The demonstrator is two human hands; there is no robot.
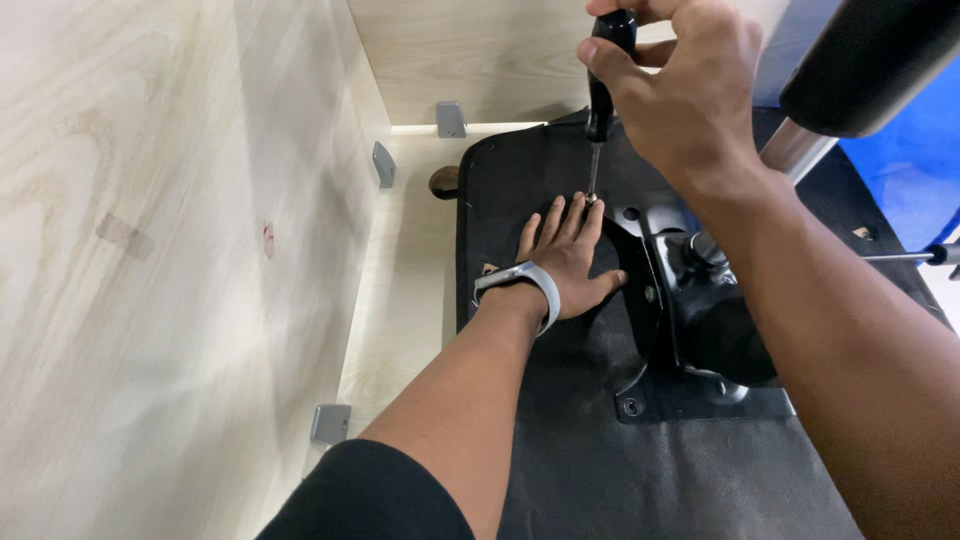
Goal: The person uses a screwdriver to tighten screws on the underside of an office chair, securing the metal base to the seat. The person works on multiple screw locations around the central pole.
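My right hand [690, 95] is shut on the black handle of a screwdriver [603, 95], held upright with its tip on a screw at the far corner of a black metal mounting plate [650, 300]. The plate lies on the black fabric underside of a chair seat [580, 450]. My left hand [568, 262], a grey wristband on its wrist, rests flat on the fabric with fingers spread, fingertips beside the screw. A black mechanism with a cylinder stub [705, 255] sits on the plate.
Pale wood panels stand at the left [150, 250] and back [460, 50], with grey corner brackets [450, 118] [330, 422]. A black chair part on a chrome tube [860, 70] crosses the upper right over blue material [910, 180]. A second tool [925, 255] lies at the right edge.
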